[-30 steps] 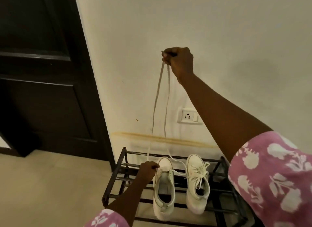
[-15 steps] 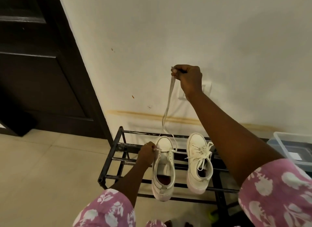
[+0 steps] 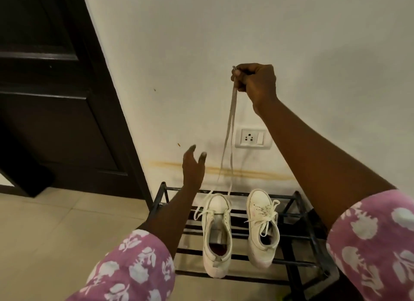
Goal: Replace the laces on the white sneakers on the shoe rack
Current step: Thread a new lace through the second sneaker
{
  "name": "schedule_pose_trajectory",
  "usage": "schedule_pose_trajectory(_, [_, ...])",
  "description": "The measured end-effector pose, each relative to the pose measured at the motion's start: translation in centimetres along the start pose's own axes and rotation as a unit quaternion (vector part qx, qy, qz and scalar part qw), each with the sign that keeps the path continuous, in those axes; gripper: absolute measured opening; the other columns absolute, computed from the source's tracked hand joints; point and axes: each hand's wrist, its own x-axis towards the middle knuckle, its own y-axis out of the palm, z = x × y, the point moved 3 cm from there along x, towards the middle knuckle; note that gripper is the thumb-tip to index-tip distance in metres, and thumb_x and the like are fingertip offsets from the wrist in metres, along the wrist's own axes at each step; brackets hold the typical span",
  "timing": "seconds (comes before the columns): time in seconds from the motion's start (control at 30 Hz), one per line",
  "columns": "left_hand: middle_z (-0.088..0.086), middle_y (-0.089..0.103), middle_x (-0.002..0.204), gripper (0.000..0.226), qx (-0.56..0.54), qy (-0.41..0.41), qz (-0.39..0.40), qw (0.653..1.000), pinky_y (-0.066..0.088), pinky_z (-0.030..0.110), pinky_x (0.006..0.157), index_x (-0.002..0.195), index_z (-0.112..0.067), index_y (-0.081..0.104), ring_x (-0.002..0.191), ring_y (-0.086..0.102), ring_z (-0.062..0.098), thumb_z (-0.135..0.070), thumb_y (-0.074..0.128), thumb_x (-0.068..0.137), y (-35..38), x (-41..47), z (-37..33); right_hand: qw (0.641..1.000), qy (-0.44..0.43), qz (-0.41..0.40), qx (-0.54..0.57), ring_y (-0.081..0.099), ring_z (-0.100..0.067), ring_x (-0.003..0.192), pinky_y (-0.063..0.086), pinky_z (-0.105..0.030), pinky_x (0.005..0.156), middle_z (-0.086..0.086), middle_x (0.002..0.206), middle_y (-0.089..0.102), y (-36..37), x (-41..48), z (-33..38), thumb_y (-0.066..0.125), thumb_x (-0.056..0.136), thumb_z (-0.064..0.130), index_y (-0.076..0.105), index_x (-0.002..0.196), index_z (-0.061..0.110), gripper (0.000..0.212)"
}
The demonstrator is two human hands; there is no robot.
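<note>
Two white sneakers stand on a black metal shoe rack (image 3: 300,230) against the wall. The left sneaker (image 3: 216,235) is mostly unlaced, with a lace only through its front eyelets. The right sneaker (image 3: 262,229) is laced and tied in a bow. My right hand (image 3: 256,81) is raised high and pinches both ends of the left sneaker's lace (image 3: 229,130), which hangs down in two strands to the shoe. My left hand (image 3: 193,166) is lifted above the rack with fingers spread, holding nothing, just left of the hanging lace.
A dark wooden door (image 3: 49,88) fills the left side. A white wall socket (image 3: 253,137) sits behind the lace, above a brown stain line on the wall. Beige floor tiles (image 3: 56,233) lie left of the rack.
My left hand has let go of the left sneaker and risen toward the hanging lace. My right hand keeps holding the lace ends up high.
</note>
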Motion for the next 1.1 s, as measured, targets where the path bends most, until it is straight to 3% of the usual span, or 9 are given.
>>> schedule_pose_trajectory(0.1, [0.012,0.053,0.134,0.045,-0.126,0.112,-0.028,0.985,0.038,0.022,0.104,0.133,-0.004,0.049,0.123,0.05,0.018,-0.025,0.054,0.095,-2.7,4.0,-12.0,0.999,-0.032,0.002,-0.009,0.059,-0.001,0.051,0.043,-0.012,0.052,-0.003,0.068,0.065,-0.2,1.1,5.7,0.06,0.085,-0.002,0.067,0.075,0.01,0.017])
schedule_pose_trajectory(0.2, [0.014,0.063,0.121,0.043,-0.259,0.171,0.054,0.949,0.049,0.025,0.093,0.128,-0.002,0.055,0.105,0.063,0.016,-0.027,0.057,0.093,-6.0,6.0,-24.4,0.997,-0.079,-0.015,-0.005,0.06,-0.004,0.056,0.042,-0.012,0.055,-0.001,0.066,0.065,-0.3,2.1,11.7,0.058,0.082,-0.005,0.067,0.071,0.011,0.021])
schedule_pose_trajectory(0.27, [0.013,0.07,0.097,0.031,-0.257,0.226,0.083,0.936,0.052,0.022,0.07,0.115,0.0,0.064,0.08,0.066,0.015,-0.019,0.061,0.091,-8.1,5.7,-30.8,0.995,-0.098,-0.031,0.002,0.058,-0.001,0.054,0.04,-0.011,0.053,0.001,0.066,0.065,-0.6,2.4,15.7,0.056,0.082,-0.005,0.067,0.069,0.013,0.025])
schedule_pose_trajectory(0.3, [0.012,0.07,0.087,0.026,-0.25,0.245,0.085,0.933,0.052,0.023,0.066,0.109,0.001,0.067,0.074,0.066,0.015,-0.016,0.062,0.09,-9.2,5.4,-33.4,0.994,-0.106,-0.041,0.006,0.057,0.0,0.053,0.039,-0.011,0.051,0.001,0.067,0.065,-0.9,2.4,17.6,0.056,0.082,-0.004,0.066,0.068,0.015,0.026])
schedule_pose_trajectory(0.4, [0.008,0.071,0.081,0.017,-0.245,0.269,0.07,0.929,0.057,0.027,0.072,0.1,-0.004,0.069,0.075,0.069,0.015,-0.014,0.066,0.087,-11.7,4.4,-38.9,0.99,-0.123,-0.068,-0.004,0.053,0.004,0.047,0.039,-0.01,0.049,0.004,0.065,0.064,-1.8,2.3,22.6,0.054,0.084,-0.001,0.063,0.063,0.019,0.03])
schedule_pose_trajectory(0.6, [0.005,0.066,0.082,0.013,-0.161,0.263,0.059,0.95,0.055,0.023,0.064,0.081,-0.009,0.064,0.078,0.066,0.014,-0.013,0.076,0.077,-14.0,3.3,-43.9,0.986,-0.135,-0.088,-0.039,0.048,0.005,0.035,0.036,-0.01,0.041,0.003,0.059,0.059,-2.2,1.1,27.2,0.045,0.083,-0.008,0.06,0.06,0.017,0.036])
schedule_pose_trajectory(0.77, [0.015,0.063,0.069,0.01,-0.159,0.183,0.094,0.966,0.054,0.026,0.053,0.073,-0.005,0.064,0.054,0.06,0.019,0.001,0.069,0.08,-12.8,3.4,-43.0,0.996,-0.078,-0.053,-0.007,0.05,-0.005,0.041,0.034,-0.017,0.047,0.001,0.056,0.057,-1.9,0.4,26.2,0.053,0.081,-0.003,0.061,0.058,0.016,0.031])
schedule_pose_trajectory(0.93, [0.006,0.063,0.055,0.009,-0.194,0.2,0.059,0.959,0.055,0.025,0.058,0.074,-0.007,0.07,0.055,0.061,0.019,0.002,0.07,0.076,-12.9,2.9,-42.7,0.997,-0.067,-0.049,0.009,0.059,-0.016,0.057,0.047,-0.024,0.058,-0.004,0.063,0.064,-2.4,0.8,26.3,0.054,0.08,-0.01,0.066,0.065,0.013,0.03])
schedule_pose_trajectory(1.1, [0.014,0.067,0.074,0.006,-0.202,0.199,0.04,0.958,0.058,0.032,0.068,0.085,-0.008,0.067,0.066,0.065,0.023,-0.004,0.066,0.08,-12.8,2.6,-43.7,0.991,-0.071,-0.096,0.058,0.061,-0.019,0.062,0.058,-0.034,0.073,-0.01,0.07,0.065,-2.6,1.2,26.5,0.067,0.078,-0.009,0.072,0.088,-0.003,0.012])
